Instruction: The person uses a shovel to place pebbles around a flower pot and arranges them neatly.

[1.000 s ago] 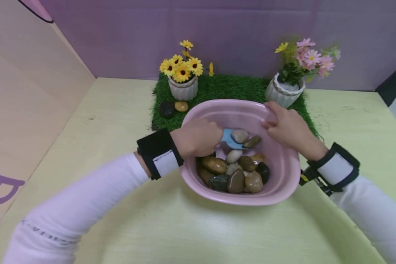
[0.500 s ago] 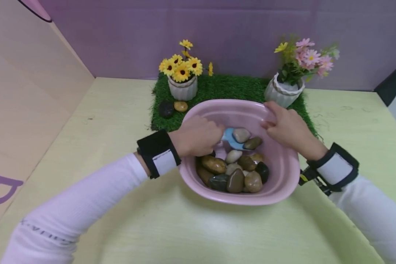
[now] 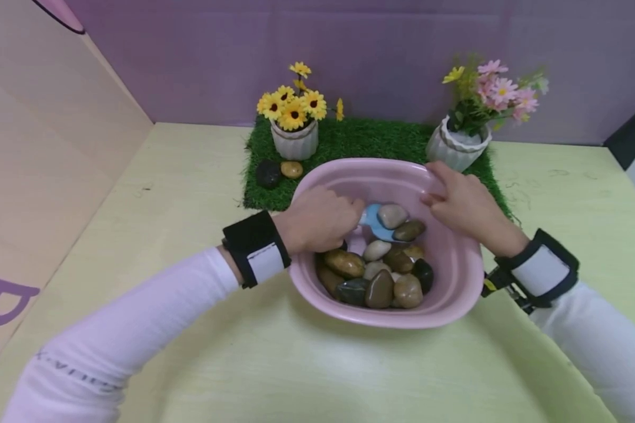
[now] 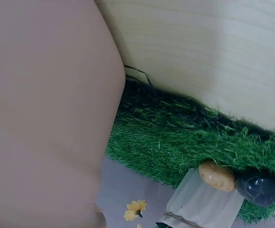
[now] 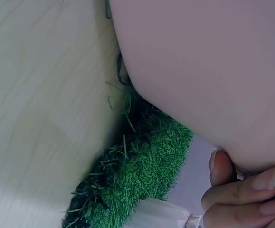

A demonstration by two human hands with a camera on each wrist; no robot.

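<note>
Scoop (image 3: 373, 222) is shifting slightly rightward inside the basin (image 3: 381, 319), right of centre in the head view, and your left hand (image 3: 320, 220) is moving with it. A grey stone (image 3: 393, 216) and a brown stone (image 3: 410, 230) are riding on it, so you are apparently keeping that small load steady, while the pile (image 3: 379, 289) is staying put in the basin's lower half.

Your left fingers are curling together into a fist at the scoop's left end; they are hiding the handle, though they seem to be clamping on it. Your right hand (image 3: 460, 200) is gripping the basin's rim at its upper right, and in the right wrist view its fingers are bending close together against the pink wall.

The basin is showing smooth, glossy sides, a rounded oval outline and a rolled lip. The pile is mixing rounded, polished brown, grey and black stones, one of them tapering to a blunt point. Behind, towards the upper centre, the bristly green mat (image 3: 370, 138) is fraying at its edges, carrying a glossy black stone (image 3: 268, 174), a tan stone (image 3: 291, 170) and two pale pots, the left pot (image 3: 294, 141) and the right pot (image 3: 457, 147), with ribbed sides
</note>
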